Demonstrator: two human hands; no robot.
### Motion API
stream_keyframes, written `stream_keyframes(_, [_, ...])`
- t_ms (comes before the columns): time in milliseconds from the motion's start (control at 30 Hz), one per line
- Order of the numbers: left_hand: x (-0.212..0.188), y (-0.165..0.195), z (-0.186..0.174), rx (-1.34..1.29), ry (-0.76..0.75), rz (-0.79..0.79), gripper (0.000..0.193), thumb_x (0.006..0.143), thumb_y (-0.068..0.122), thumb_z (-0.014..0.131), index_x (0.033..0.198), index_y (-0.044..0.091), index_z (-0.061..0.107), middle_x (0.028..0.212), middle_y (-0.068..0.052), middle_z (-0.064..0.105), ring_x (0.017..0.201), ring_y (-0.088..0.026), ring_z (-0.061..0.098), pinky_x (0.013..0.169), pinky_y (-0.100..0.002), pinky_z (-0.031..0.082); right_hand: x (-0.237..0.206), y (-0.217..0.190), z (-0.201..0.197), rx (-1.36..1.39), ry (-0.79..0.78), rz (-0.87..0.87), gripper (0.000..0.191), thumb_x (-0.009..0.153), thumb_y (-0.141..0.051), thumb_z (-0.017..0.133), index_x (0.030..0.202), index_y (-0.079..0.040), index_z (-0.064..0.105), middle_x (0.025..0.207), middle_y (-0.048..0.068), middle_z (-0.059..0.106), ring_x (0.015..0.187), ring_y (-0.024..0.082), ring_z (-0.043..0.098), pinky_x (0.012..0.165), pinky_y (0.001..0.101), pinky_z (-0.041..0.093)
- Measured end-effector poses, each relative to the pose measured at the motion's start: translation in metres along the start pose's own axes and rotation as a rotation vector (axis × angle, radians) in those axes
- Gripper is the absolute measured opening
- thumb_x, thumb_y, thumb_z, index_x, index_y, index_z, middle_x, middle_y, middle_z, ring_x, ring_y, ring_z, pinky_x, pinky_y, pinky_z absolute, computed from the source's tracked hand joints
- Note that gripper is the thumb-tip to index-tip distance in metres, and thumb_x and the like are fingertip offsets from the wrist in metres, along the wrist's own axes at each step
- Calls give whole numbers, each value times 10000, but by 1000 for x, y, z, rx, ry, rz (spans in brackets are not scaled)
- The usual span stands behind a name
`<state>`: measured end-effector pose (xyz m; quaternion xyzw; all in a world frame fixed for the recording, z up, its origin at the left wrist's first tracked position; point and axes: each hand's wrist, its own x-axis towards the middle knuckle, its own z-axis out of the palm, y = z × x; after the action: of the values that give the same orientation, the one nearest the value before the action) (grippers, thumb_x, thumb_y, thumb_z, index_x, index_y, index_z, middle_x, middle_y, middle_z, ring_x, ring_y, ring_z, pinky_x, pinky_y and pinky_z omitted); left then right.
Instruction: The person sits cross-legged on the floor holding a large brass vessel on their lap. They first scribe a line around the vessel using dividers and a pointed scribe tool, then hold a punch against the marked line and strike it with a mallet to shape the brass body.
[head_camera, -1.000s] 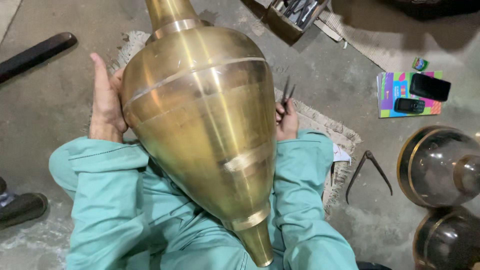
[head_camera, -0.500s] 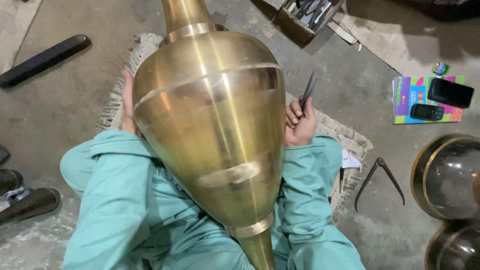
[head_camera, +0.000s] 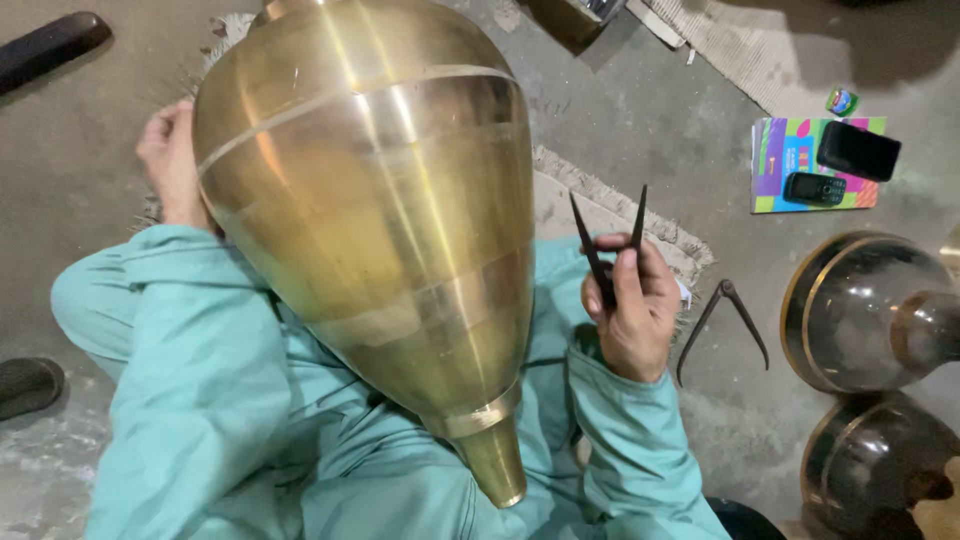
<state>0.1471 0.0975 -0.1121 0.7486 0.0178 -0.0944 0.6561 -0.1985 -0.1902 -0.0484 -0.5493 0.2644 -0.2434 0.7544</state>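
Note:
A large brass vessel, teardrop-shaped with raised bands, lies across my lap, its narrow tip pointing toward me. My left hand rests against its upper left side, fingers curled at the edge. My right hand is lifted off to the right of the vessel and grips a dark metal divider, its two pointed legs spread upward. I wear teal sleeves and sit on a small fringed mat.
A metal caliper lies on the concrete floor right of the mat. Two dark round brass-rimmed vessels stand at the right. A colourful booklet holds two phones. A dark sandal lies top left, another at left.
My right hand has come away from the vessel's side and moved right with the divider raised. The view has moved closer; the vessel fills more of the frame.

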Motion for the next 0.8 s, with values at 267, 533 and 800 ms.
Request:
stream_keyframes(267, [-126, 79, 7, 458, -171, 744, 397, 1124, 291, 644, 1400, 10, 593, 1541, -189, 486, 1454, -299, 473, 1222, -441, 430, -44, -15, -29, -79, -22, 58, 344, 1065, -80, 592, 1370, 80, 588, 1001, 150, 692, 613, 73, 491, 516, 213, 378])
stream_keyframes(533, [-205, 96, 67, 854, -473, 701, 1332, 746, 700, 810, 1612, -30, 111, 1689, -253, 71, 1573, -441, -6, 1161, -786, -104, -50, -39, 6, -315, -106, -53, 534, 961, -3, 742, 1414, -3, 457, 1009, 111, 737, 880, 110, 689, 768, 236, 547])
stream_keyframes(800, [-216, 93, 84, 904, -409, 603, 1389, 673, 641, 878, 1635, -4, 112, 1716, -206, 62, 1596, -412, -16, 1144, -825, -99, -33, -80, 61, -826, -59, -219, 170, 938, -23, 757, 1101, 25, 748, 780, 55, 735, 670, 67, 665, 590, 206, 503])
